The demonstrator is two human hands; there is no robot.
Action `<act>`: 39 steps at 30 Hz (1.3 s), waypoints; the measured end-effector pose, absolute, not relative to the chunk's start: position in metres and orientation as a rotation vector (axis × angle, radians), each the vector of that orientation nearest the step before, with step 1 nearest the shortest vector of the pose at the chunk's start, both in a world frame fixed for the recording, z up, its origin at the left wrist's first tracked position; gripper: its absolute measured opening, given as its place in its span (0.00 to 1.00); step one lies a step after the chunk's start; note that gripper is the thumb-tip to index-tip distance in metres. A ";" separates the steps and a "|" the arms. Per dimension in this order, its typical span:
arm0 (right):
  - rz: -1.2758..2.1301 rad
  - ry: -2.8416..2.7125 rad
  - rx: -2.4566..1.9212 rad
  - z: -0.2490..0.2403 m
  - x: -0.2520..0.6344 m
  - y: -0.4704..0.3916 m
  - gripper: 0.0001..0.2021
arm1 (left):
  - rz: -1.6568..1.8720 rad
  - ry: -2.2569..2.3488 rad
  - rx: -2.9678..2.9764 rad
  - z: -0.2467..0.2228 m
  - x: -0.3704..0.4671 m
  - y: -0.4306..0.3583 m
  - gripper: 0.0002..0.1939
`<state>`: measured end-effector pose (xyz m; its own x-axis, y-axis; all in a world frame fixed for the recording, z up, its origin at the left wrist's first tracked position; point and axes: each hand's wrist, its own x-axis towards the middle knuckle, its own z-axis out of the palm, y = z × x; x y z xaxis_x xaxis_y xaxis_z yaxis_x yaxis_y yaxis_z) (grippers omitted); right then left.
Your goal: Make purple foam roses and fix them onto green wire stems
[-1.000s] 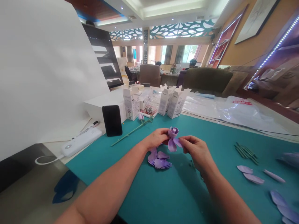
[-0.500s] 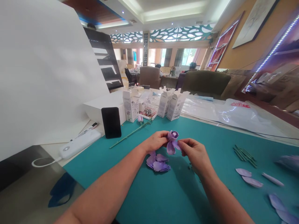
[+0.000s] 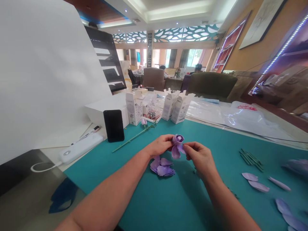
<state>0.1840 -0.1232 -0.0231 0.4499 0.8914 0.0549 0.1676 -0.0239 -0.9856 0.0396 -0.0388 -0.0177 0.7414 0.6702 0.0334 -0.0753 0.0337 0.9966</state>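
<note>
A purple artificial flower (image 3: 177, 140) with a pale centre and some petals hanging outward is held above the green mat (image 3: 144, 199). My left hand (image 3: 161, 145) grips it from the left, its fingertips partly hidden behind the bloom. At the flower's right, my right hand (image 3: 197, 155) pinches a lower petal (image 3: 182, 149) between thumb and finger. Below my left hand lies a pile of loose purple petals (image 3: 163, 168). A green stem with a purple bud (image 3: 134, 137) rests farther back on the mat.
Green stem pieces (image 3: 251, 159) and more petals (image 3: 258, 186) lie at the right. Behind the mat stand white cartons (image 3: 180, 109), a black phone-like slab (image 3: 114, 125) and clear plastic sheeting (image 3: 216, 115). A white device (image 3: 81, 148) sits at the left edge.
</note>
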 end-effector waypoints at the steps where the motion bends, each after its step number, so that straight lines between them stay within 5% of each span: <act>1: 0.755 -0.969 -1.505 -0.023 0.184 -0.123 0.13 | 0.615 0.524 1.430 -0.018 0.040 -0.039 0.10; 27: 0.843 -0.860 -1.380 -0.024 0.182 -0.122 0.18 | 0.767 0.684 1.310 -0.021 0.043 -0.033 0.10; 39: 0.356 -1.936 -1.775 -0.055 0.146 -0.117 0.11 | 0.853 0.644 1.138 -0.019 0.036 -0.025 0.08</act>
